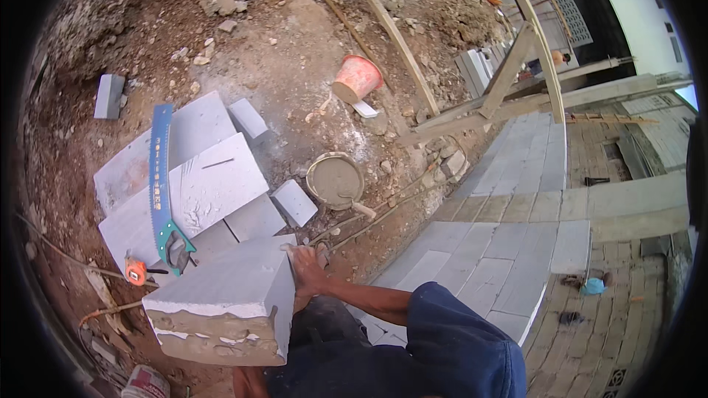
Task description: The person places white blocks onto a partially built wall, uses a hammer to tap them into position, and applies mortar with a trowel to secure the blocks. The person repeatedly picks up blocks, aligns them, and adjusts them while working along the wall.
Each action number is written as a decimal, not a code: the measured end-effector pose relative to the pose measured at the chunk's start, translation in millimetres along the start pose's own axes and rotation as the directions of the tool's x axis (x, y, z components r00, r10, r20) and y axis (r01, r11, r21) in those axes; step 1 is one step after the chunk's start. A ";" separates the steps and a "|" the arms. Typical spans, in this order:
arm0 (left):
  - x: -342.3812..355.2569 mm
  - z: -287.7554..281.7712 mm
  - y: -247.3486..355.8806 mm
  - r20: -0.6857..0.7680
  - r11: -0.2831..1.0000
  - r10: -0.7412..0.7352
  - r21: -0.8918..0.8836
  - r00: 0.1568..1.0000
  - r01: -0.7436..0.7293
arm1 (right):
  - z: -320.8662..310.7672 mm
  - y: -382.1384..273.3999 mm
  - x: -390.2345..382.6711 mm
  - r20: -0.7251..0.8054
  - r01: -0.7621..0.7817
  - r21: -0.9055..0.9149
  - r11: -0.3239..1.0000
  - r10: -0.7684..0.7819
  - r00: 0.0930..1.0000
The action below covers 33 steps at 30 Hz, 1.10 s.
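A coat of mortar (214, 337) covered the near face of a lightweight concrete block (236, 280) at a building site, with the block held apart from any course, just left of the worker's right-hand fingers. To the right of those fingers, several courses of a blockwork wall (472, 254) stood laid. By appearances, the coating was largely done and the block's placing remained undone; loose blocks (217, 184) lay ahead and to the left of the fingers. The right hand (308, 271) was bent around the block's far right corner, fingers partly curled and gripping it. The left hand was hidden by the block, so its grip could not be told. Left of the right fingers, a blue-bladed handsaw (159, 169) rested across the loose blocks near an orange tape measure (136, 271); ahead of them sat a mortar bucket (309, 184), a tool handle (363, 210) at its rim.
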<state>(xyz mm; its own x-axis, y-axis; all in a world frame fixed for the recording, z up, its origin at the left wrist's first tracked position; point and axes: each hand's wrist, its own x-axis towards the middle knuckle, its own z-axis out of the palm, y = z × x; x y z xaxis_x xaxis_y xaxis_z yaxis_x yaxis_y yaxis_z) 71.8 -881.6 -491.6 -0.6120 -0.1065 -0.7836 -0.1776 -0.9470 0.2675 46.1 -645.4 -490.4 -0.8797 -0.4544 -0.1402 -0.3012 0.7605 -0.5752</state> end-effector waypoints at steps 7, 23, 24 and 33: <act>-57.7 94.7 -38.3 0.087 0.900 -0.233 0.397 0.969 0.181 | -133.4 -91.4 -90.7 -0.335 -0.432 0.072 0.899 0.429 0.839; -119.6 197.0 -199.2 0.299 0.582 -0.689 0.771 0.660 0.258 | -280.1 -111.1 -198.7 -0.648 -0.674 0.277 0.685 0.651 0.395; -116.4 190.6 -201.4 0.285 0.580 -0.635 0.790 0.718 0.199 | -275.8 -109.9 -205.1 -0.654 -0.688 0.284 0.668 0.660 0.371; -57.7 84.9 -137.4 -0.060 0.780 -0.301 0.558 0.952 0.282 | -207.2 -59.3 -215.0 -0.350 -0.521 0.463 0.717 0.688 0.636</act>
<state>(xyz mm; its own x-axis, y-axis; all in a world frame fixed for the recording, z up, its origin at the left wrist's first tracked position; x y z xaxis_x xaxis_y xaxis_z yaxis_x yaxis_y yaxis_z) 66.1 -719.7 -435.5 -0.4827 0.1653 -0.8601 -0.7414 -0.5999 0.3008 176.8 -496.7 -259.1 -0.8954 0.3965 -0.2025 0.4125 0.5675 -0.7126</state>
